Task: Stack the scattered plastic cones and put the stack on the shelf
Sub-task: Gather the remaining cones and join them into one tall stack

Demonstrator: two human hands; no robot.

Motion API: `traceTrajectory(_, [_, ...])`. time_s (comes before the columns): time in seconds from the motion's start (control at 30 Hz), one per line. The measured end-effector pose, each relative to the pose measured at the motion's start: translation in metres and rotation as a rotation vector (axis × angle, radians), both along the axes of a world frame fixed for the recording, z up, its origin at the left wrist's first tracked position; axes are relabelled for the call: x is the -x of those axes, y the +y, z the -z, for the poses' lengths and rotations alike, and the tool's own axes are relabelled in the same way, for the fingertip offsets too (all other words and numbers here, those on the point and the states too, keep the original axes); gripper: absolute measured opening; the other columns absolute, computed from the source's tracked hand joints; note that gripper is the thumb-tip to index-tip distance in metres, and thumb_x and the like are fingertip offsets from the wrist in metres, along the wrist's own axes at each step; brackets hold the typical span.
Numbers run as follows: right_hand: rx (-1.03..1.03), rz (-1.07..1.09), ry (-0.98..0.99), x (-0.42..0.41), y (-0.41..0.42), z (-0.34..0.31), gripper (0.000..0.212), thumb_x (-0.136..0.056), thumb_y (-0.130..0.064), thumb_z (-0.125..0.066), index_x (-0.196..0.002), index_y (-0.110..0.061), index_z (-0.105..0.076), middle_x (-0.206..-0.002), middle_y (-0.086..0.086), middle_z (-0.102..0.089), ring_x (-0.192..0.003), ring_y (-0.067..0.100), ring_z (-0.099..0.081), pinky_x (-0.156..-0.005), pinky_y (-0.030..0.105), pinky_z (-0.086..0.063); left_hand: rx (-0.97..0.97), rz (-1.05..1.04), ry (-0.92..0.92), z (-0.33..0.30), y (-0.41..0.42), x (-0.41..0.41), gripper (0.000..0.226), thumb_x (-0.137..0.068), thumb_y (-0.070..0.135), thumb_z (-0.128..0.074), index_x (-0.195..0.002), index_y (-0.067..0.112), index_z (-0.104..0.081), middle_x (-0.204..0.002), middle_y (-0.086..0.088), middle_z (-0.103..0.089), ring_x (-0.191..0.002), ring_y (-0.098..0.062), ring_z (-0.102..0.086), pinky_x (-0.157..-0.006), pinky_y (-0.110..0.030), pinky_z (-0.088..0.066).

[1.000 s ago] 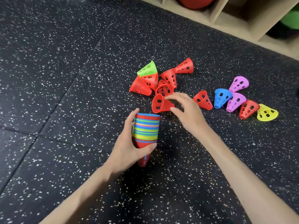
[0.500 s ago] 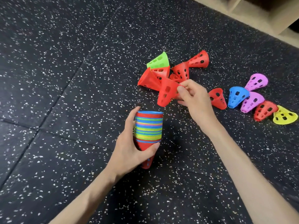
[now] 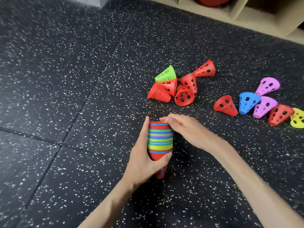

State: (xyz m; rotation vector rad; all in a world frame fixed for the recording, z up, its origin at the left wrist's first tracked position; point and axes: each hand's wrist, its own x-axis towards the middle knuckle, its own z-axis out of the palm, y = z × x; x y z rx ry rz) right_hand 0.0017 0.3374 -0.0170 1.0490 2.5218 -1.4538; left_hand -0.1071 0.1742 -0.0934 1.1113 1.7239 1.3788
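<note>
My left hand (image 3: 142,162) grips a nested stack of coloured cones (image 3: 160,140) upright, narrow end down, just above the floor. A red cone (image 3: 158,124) sits on top of the stack, and the curled fingers and thumb of my right hand (image 3: 189,130) hold its rim. Loose cones lie on their sides beyond. One cluster has a green cone (image 3: 165,74) and several red cones (image 3: 182,96). A row to the right has a red cone (image 3: 225,106), a blue cone (image 3: 247,102), two pink cones (image 3: 268,85), another red one (image 3: 279,113) and a yellow cone (image 3: 298,120).
The floor is black speckled rubber tiles (image 3: 65,96) with seams. A pale wooden shelf (image 3: 238,20) with open compartments runs along the top right edge; a red ball (image 3: 212,1) sits in one compartment.
My right hand lifted a red cone from the near edge of the cluster and brought it down onto the top of the stack. The left hand kept hold of the stack.
</note>
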Motion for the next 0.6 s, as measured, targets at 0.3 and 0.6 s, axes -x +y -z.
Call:
traceTrajectory(0.3, [-0.246,0.232,0.285,0.021,0.058,-0.013,0.010,-0.095,-0.031,-0.062,-0.100,-0.033,-0.071,-0.103,-0.017,-0.074,-0.101,0.000,-0.067,-0.098,0.040,-0.054,-0.009,-0.033,-0.062,-0.002,0.000,-0.001,0.107,-0.079,0.039,-0.086,-0.156,0.051,-0.013,-0.131,0.014,-0.065,-0.111,-0.010,-0.069,-0.102,-0.033,-0.053])
traceTrajectory(0.6, [-0.243,0.129,-0.016,0.080,0.131,-0.004,0.088,-0.082,-0.034,-0.082,-0.151,-0.048,-0.030,-0.151,-0.007,-0.048,-0.135,0.015,-0.044,-0.105,0.033,-0.035,-0.028,-0.097,-0.104,0.002,0.000,-0.003,0.107,-0.074,0.051,-0.083,-0.151,0.061,-0.010,-0.131,0.023,-0.063,-0.114,-0.008,-0.068,-0.103,-0.034,-0.052])
